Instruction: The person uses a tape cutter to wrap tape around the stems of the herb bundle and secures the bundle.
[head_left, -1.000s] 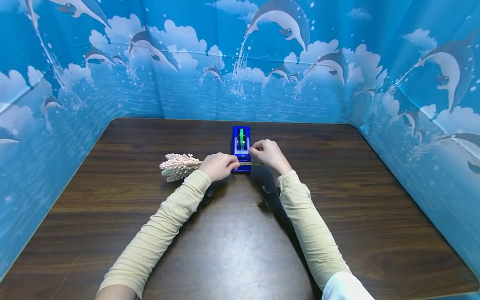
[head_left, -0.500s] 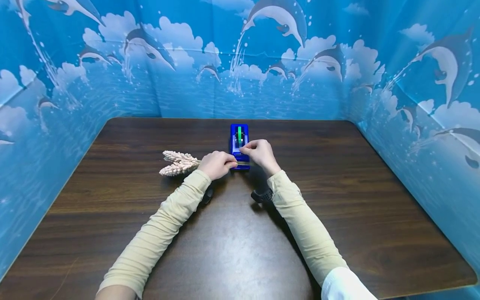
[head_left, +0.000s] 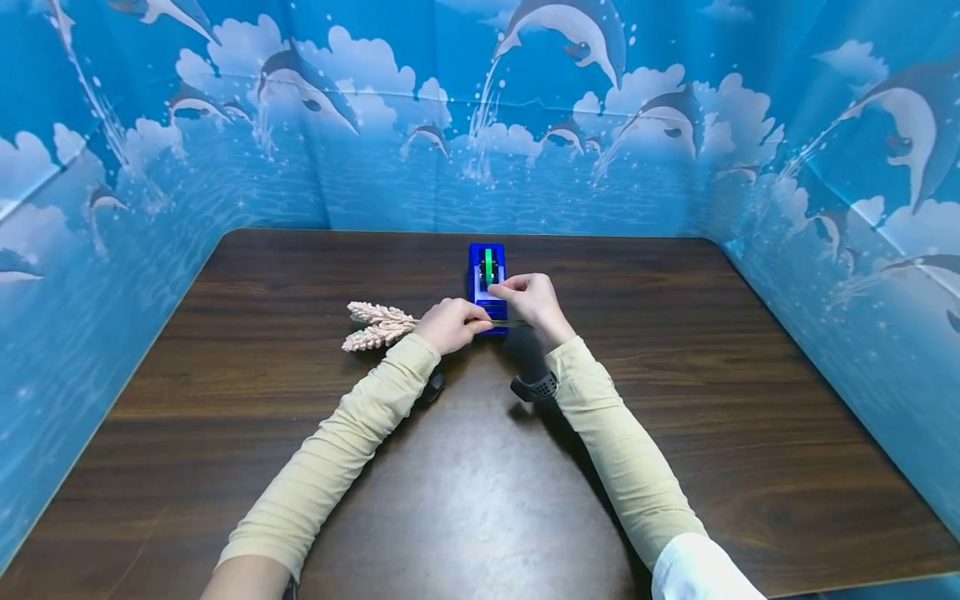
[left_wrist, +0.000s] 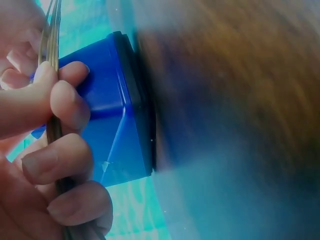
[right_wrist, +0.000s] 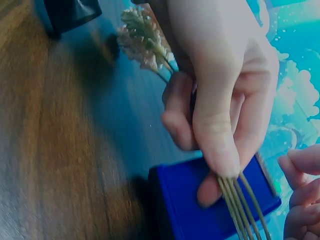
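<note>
My left hand (head_left: pixel 450 325) grips the thin stems (right_wrist: pixel 240 205) of a bunch of pale pink artificial flowers (head_left: pixel 378 325), whose heads point left. The stems cross sideways over the front end of a blue tape dispenser (head_left: pixel 491 308) with a green roll core (head_left: pixel 489 265). My right hand (head_left: pixel 536 302) is over the dispenser, thumb and forefinger tips close together just in front of the roll. I cannot tell whether tape is between them. In the right wrist view my left thumb (right_wrist: pixel 222 155) presses on the stems, with the blue dispenser behind.
The dark wooden table (head_left: pixel 712 375) stretches around both arms. A blue curtain (head_left: pixel 375 183) with dolphins hangs behind it and along the sides. Black wrist-worn devices (head_left: pixel 534 387) hang under the forearms.
My right hand has moved left, from the dispenser's right edge to its middle, in front of the roll. My left hand still grips the stems; the flower bunch has turned slightly.
</note>
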